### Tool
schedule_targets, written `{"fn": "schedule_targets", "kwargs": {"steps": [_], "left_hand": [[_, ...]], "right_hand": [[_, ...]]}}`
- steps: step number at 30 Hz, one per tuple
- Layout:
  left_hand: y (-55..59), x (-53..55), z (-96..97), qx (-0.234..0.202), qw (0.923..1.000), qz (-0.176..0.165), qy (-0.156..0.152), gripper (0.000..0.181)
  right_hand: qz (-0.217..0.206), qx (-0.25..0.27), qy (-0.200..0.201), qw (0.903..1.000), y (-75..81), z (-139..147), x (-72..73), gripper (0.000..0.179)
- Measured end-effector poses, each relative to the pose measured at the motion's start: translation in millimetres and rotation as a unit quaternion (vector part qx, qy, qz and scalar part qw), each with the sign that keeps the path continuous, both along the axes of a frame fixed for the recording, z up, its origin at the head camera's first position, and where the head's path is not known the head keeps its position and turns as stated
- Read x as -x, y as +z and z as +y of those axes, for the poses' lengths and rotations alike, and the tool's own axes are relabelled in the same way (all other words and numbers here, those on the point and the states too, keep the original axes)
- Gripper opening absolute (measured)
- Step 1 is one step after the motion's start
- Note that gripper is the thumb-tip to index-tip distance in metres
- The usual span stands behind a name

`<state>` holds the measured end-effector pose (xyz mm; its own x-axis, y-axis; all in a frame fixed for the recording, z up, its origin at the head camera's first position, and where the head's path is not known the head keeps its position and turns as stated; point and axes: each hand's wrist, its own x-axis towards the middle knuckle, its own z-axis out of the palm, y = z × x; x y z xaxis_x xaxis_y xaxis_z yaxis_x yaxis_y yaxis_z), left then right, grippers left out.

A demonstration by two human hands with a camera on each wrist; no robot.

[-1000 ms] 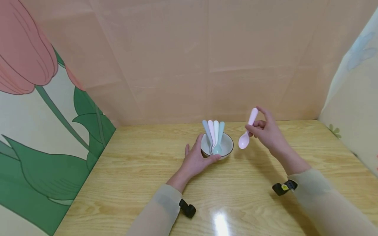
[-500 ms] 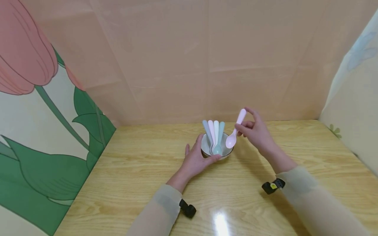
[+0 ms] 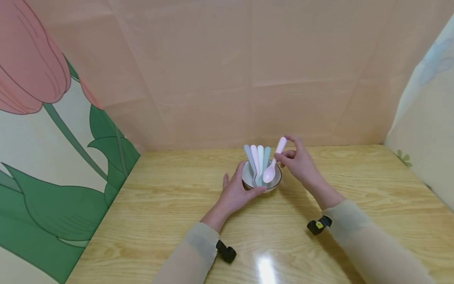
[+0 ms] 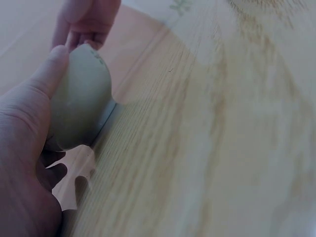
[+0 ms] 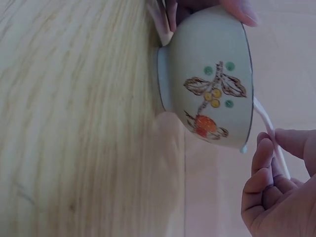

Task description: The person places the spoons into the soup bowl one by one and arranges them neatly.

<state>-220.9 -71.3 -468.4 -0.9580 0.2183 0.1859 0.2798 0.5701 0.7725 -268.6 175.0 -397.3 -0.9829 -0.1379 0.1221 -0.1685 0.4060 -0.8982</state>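
Observation:
A small white bowl [image 3: 274,183] with a dark rim stands on the table; the right wrist view shows fruit and leaves painted on its outside [image 5: 212,98]. My left hand [image 3: 237,193] grips the bowl from the left, thumb at the near side and fingers round the far side. Several spoons lean in the bowl: a grey-blue spoon [image 3: 249,156], a pink spoon [image 3: 254,153], a white spoon [image 3: 260,154] and a teal spoon [image 3: 267,156]. My right hand [image 3: 299,163] pinches another pink spoon [image 3: 269,173] by its handle, its scoop over the bowl's right part. Whether it touches the bowl, I cannot tell.
The wooden table [image 3: 159,217] reaches back to a plain pinkish wall covering [image 3: 198,98]. A flower-painted panel [image 3: 64,205] borders the left side, and a pale panel [image 3: 429,130] the right.
The right hand has carried the pink spoon leftward, from beside the bowl to over it, and slightly lower. The left hand and the bowl have stayed in place.

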Motion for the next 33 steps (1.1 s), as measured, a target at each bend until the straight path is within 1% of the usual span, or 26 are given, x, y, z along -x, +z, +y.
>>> {"fn": "schedule_targets", "kwargs": {"steps": [6,13,18,24,33], "left_hand": [[0.3,-0.6,-0.1,-0.004,1.0000,0.005,-0.005,0.109],[0.7,-0.6,1.1,0.008,1.0000,0.001,0.002,0.110],[0.8,-0.4,1.8,0.013,0.9999,-0.006,0.004,0.111],[1.1,-0.8,2.7,0.013,0.9999,-0.005,0.003,0.111],[3.1,-2.3,3.3,0.017,0.9998,-0.009,0.004,0.113]], "right_hand": [[0.000,0.001,0.007,1.0000,-5.4,-5.1,1.5,0.083],[-0.002,-0.025,0.002,0.9997,-10.4,-6.1,3.3,0.080],[-0.004,-0.033,-0.001,0.9995,-11.3,-6.9,3.6,0.078],[-0.008,-0.036,0.001,0.9993,-12.2,-7.4,4.0,0.078],[0.004,-0.049,0.001,0.9988,-14.7,-7.4,4.5,0.073]]}}
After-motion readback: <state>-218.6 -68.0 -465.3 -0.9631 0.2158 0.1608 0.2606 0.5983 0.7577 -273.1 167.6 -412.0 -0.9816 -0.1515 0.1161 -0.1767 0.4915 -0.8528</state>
